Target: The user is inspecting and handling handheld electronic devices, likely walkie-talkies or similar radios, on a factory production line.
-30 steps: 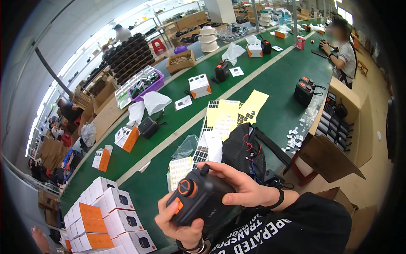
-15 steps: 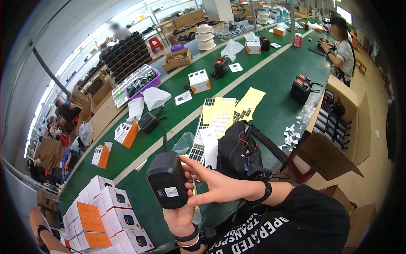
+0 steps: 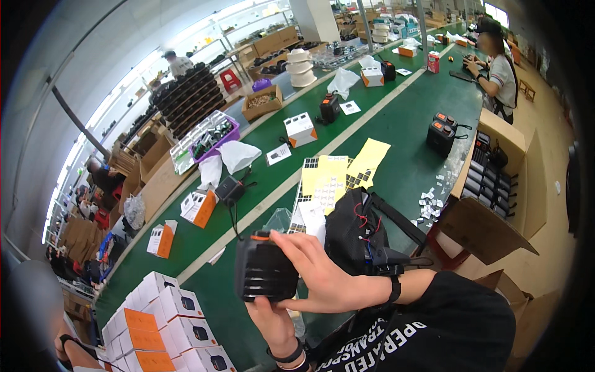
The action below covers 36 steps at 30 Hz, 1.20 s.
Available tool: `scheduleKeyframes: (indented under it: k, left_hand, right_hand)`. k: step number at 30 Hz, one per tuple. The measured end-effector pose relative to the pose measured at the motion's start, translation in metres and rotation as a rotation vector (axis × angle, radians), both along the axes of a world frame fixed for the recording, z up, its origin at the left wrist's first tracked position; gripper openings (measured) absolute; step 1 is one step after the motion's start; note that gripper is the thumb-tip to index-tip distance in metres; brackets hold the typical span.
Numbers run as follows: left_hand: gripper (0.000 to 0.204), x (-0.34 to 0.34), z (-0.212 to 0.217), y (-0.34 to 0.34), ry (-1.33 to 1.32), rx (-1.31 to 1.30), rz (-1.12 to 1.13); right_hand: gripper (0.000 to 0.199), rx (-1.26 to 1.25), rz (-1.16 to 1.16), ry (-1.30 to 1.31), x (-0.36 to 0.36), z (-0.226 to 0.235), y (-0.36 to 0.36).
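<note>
A boxy black device [image 3: 268,273] with a ribbed face, an orange mark on top and a cord strap is held up over the near edge of the green bench. My left hand [image 3: 273,319] supports it from below, fingers at its lower edge. My right hand [image 3: 325,273] grips its right side, fingertips at the top by the orange part. Right of my hands lies a black mesh bag [image 3: 353,226] with red wires over it. Beyond the hands are yellow sticker sheets [image 3: 331,177] and a clear plastic bag [image 3: 277,221].
White-and-orange boxes [image 3: 186,332] are stacked at the near left, beside another person's arm [image 3: 74,353]. Two black devices [image 3: 441,135] stand at the right, near an open carton [image 3: 489,232] full of similar ones. Small white scraps [image 3: 427,208] litter the bench edge. A co-worker [image 3: 499,68] sits at the far right.
The device has been turned in my hands: its labelled plain side faced me, and now its ribbed face and orange-marked top show. The view has shifted slightly.
</note>
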<state>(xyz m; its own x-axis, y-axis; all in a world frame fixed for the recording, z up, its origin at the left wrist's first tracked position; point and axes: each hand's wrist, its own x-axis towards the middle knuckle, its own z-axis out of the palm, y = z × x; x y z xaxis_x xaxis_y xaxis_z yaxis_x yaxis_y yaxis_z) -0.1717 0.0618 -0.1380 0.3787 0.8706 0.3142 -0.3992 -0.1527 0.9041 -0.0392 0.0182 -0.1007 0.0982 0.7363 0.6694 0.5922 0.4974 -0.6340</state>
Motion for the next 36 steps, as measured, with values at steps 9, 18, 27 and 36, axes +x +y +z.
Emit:
scheduleKeyframes:
  k: [9, 18, 27, 36]
  left_hand:
    - [0.055, -0.007, -0.004, 0.002, -0.293, -0.441, -0.183]
    - [0.037, -0.037, 0.016, 0.0, 0.054, 0.015, -0.039]
    - [0.037, -0.093, 0.007, 0.006, -0.029, -0.077, -0.081]
    - [0.037, -0.148, -0.017, 0.004, -0.044, -0.176, -0.087]
  right_hand:
    - [0.075, -0.543, 0.346, 0.356, 0.031, 0.003, 0.014]
    - [0.062, -0.732, -0.044, -0.007, 0.128, 0.016, 0.185]
    - [0.034, -0.444, -0.921, -0.159, 0.18, -0.102, 0.317]
    - [0.075, -0.399, -0.675, -0.416, 0.088, -0.116, 0.386]
